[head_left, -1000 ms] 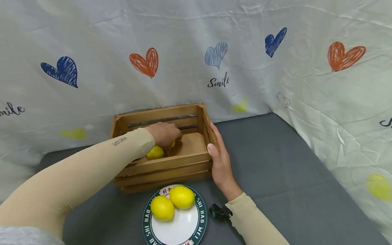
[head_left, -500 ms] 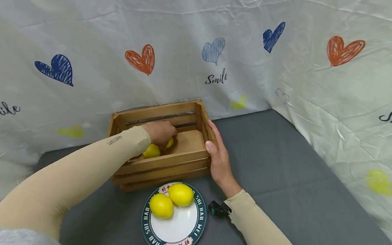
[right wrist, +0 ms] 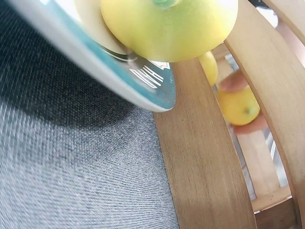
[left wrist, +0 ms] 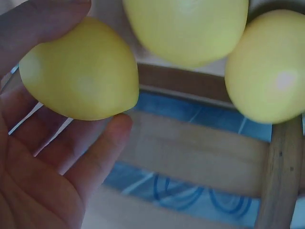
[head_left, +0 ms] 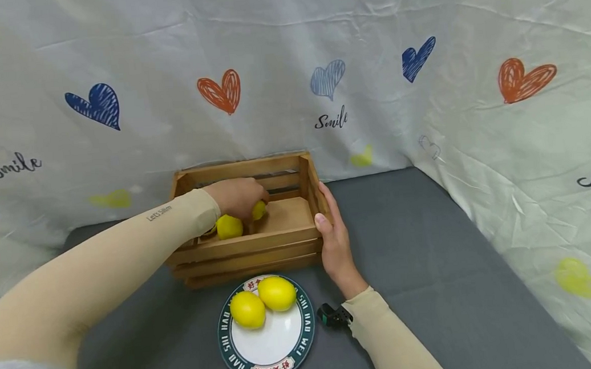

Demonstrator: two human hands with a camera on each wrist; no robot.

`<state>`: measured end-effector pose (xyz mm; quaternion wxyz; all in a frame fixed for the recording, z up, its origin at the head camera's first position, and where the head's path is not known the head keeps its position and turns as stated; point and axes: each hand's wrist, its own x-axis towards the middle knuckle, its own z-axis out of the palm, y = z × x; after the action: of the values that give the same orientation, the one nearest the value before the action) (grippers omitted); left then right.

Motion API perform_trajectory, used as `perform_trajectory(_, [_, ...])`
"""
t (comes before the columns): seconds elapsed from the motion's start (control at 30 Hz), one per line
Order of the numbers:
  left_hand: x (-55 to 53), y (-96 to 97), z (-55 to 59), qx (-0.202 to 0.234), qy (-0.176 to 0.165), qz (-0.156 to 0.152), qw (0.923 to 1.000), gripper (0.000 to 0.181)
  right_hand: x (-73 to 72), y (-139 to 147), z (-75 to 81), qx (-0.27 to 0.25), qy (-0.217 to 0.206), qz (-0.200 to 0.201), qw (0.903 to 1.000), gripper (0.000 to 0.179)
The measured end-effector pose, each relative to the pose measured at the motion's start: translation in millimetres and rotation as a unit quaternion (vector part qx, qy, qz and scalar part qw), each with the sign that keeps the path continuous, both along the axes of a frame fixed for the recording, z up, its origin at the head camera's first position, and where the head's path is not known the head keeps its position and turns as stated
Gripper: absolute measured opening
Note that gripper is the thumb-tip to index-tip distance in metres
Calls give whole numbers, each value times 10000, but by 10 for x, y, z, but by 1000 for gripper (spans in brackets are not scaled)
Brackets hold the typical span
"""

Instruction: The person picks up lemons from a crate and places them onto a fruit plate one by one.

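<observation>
My left hand (head_left: pixel 237 197) reaches into the slatted wooden crate (head_left: pixel 248 244) and holds a yellow lemon (left wrist: pixel 81 71) between thumb and fingers. Two more lemons lie close by in the crate; one lemon (head_left: pixel 230 227) shows below the wrist in the head view. Through the slats, the right wrist view shows the held lemon (right wrist: pixel 238 106) too. With its fingers straight, my right hand (head_left: pixel 337 250) rests against the crate's right end, the thumb at the front corner. On a green-rimmed plate (head_left: pixel 265 346) before the crate sit a left lemon (head_left: pixel 247 309) and a right lemon (head_left: pixel 277 293).
A dark grey cloth (head_left: pixel 426 289) covers the table. Behind the crate hangs a pale curtain (head_left: pixel 270 117) printed with hearts and words. A black wrist strap (head_left: pixel 334 315) is worn by the right sleeve, beside the plate.
Inside the crate my left hand has shifted slightly left, and more of the held lemon shows. My right hand stays against the crate. The plate's two lemons have not moved.
</observation>
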<state>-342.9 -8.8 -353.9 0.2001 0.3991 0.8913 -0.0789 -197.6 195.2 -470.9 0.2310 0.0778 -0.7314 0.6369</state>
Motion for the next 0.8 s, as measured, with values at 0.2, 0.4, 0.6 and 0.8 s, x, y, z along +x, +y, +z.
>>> perform_trajectory(0.2, [117, -130, 191, 287, 223, 22, 9993, 50, -2, -1, 5, 47, 0, -14, 10000, 64])
perform_trajectory(0.4, [278, -266, 313, 491, 389, -128, 9980, 47, -6, 1, 7, -35, 36, -47, 10000, 64])
perform_trajectory(0.6, [445, -378, 444, 579, 656, -81, 9961, 47, -14, -23, -12, -78, 39, 23, 10000, 65])
perform_trajectory(0.8, [621, -466, 649, 595, 865, -11, 9945, 50, -6, -33, -13, -143, 18, -4, 9999, 65])
